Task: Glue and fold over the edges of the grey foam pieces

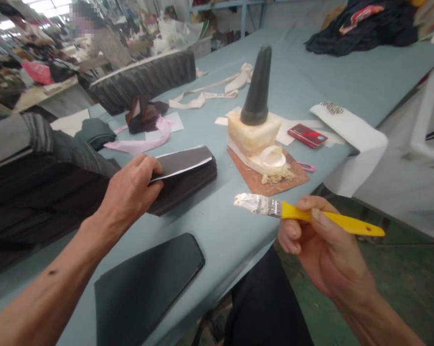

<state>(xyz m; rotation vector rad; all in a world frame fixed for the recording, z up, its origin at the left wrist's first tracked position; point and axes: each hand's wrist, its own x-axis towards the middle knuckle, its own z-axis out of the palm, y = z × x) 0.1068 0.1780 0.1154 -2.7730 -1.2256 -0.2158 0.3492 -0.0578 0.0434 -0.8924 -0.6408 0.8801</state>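
My left hand (132, 190) rests on a stack of dark fabric pieces (186, 178), its fingers curled over the top piece, which is lifted at the near end. My right hand (319, 242) holds a yellow-handled brush (310, 214) with glue-coated bristles pointing left, just off the table's near edge. A single dark fabric piece (148, 286) lies flat on the table in front of me. Beyond the brush sits a brown board (256, 180) with a whitish glue block (254, 134), a glue dish (272, 158) and a dark cone (258, 86) on the block.
The grey-blue table (303, 81) carries a red phone (306, 135), white papers, pink and white strips, a dark cloth heap at far right, and pleated dark fabric bundles (144, 81) on the left. Another person stands at the back left.
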